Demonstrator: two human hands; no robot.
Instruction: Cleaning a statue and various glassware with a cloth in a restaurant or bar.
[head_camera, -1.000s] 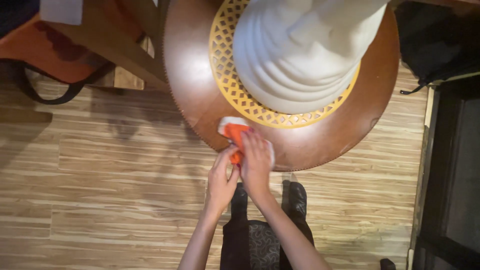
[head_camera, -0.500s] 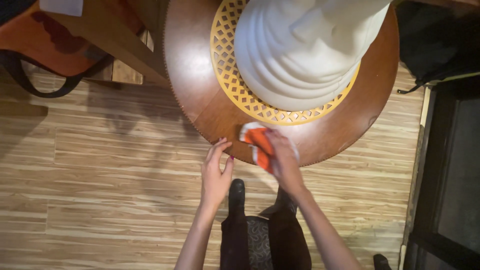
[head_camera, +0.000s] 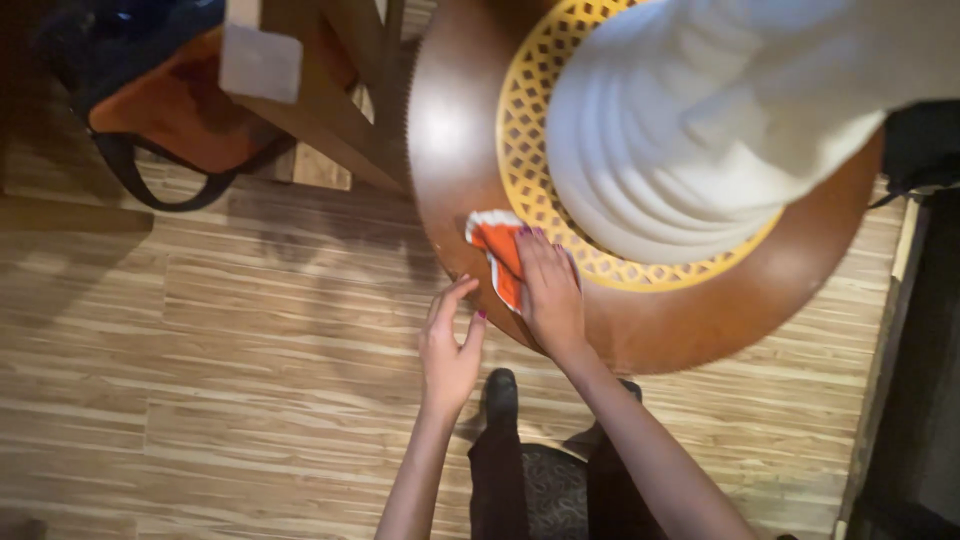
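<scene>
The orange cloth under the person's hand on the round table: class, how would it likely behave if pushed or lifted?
The orange cloth looks thin and creased, so it is probably floppy and light. It lies flat under the right hand, so it would likely slide easily over the glossy round table. It seems unlikely to roll or break.

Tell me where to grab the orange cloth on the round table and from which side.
Pinch the orange cloth by its free white-edged corner toward the table's left rim, coming from the left. It lies flat, and the right hand presses its right part, so only that end seems exposed.
</scene>
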